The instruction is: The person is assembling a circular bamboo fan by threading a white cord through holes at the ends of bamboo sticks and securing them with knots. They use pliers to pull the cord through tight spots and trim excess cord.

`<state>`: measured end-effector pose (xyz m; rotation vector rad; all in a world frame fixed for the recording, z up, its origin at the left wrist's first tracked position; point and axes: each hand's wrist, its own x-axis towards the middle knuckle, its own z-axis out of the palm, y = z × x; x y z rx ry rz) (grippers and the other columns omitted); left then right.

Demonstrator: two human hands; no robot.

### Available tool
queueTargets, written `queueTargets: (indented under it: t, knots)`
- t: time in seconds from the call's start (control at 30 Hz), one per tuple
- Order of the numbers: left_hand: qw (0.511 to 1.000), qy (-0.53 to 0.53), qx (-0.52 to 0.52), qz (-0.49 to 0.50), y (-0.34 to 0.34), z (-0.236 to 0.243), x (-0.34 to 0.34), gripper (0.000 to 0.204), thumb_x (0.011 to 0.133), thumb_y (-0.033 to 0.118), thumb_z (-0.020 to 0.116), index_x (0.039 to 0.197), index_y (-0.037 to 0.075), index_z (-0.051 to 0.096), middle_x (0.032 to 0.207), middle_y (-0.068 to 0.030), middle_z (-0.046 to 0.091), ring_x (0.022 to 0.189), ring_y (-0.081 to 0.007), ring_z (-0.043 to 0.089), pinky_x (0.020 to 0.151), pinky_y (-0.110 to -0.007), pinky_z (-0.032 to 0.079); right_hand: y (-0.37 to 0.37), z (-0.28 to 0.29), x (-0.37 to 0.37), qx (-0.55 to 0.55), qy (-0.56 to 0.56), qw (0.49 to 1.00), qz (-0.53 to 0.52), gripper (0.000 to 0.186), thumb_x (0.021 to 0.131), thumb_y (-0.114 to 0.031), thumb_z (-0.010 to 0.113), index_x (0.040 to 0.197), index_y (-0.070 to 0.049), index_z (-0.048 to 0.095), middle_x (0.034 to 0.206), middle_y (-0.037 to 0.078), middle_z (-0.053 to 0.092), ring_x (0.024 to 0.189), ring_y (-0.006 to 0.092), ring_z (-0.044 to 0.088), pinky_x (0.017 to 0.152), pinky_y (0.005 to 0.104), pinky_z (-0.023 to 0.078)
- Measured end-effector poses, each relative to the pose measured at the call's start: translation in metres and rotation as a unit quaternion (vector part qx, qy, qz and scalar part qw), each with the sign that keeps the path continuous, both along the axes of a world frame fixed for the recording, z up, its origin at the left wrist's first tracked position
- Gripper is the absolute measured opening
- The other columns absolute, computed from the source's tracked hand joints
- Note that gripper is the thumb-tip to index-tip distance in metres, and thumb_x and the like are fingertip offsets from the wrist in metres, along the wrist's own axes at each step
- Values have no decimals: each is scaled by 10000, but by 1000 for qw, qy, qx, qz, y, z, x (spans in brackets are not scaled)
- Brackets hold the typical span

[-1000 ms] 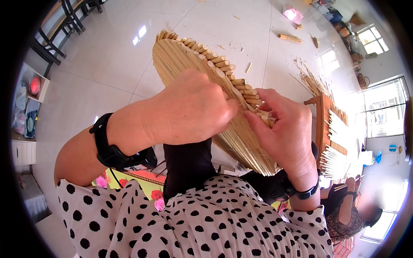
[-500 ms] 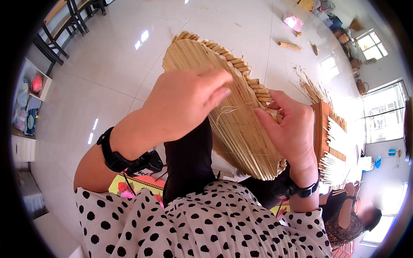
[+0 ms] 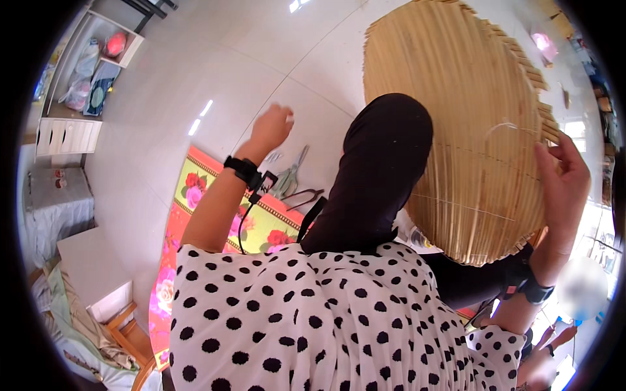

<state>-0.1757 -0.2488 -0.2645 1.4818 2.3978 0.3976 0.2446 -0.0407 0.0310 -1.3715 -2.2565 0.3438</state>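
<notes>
A large curved panel of straw-coloured stalks [image 3: 469,85], laid side by side and crossed by rows of thread, leans against my raised knee. A pale loop of thread [image 3: 502,125] shows on its face. My right hand [image 3: 566,179] grips the panel's right edge, thumb on the face and fingers at the row of cut stalk ends. Away to the left, my left hand [image 3: 272,125] hangs over the tiled floor with its fingers curled together. Whatever those fingers hold, if anything, is too small to make out. Just below it lie green-handled scissors [image 3: 288,179].
Dark pliers-like tongs [image 3: 305,197] lie beside the scissors, by a flowered mat [image 3: 195,186]. A shelf unit [image 3: 68,133] with bags stands at the left. Pink plastic [image 3: 543,45] lies on the far floor. Another person's arm [image 3: 554,340] shows at the lower right.
My left hand has drawn away from the panel, out to the left. The panel and my right hand now appear farther right, and the whole view has swung left.
</notes>
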Motion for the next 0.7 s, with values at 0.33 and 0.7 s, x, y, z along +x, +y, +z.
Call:
queueTargets:
  t: [0.33, 0.7]
  knots:
    - [966, 0, -178, -185, -138, -173, 98, 290, 889, 153, 547, 1175, 147, 597, 1140, -165, 569, 1001, -345, 613, 790, -462, 525, 13, -8, 13, 5, -23, 998, -64, 459, 884, -186, 742, 1267, 28, 608, 899, 17, 660, 792, 74, 597, 716, 214, 474]
    - [977, 86, -122, -153, -152, -238, 146, 236, 861, 197, 568, 1056, 160, 695, 1125, -56, 555, 1155, -268, 494, 901, -491, 436, -5, 15, -34, 18, 15, 999, 25, 335, 773, -182, 759, 1048, -6, 686, 783, 121, 703, 642, 207, 676, 615, 310, 528]
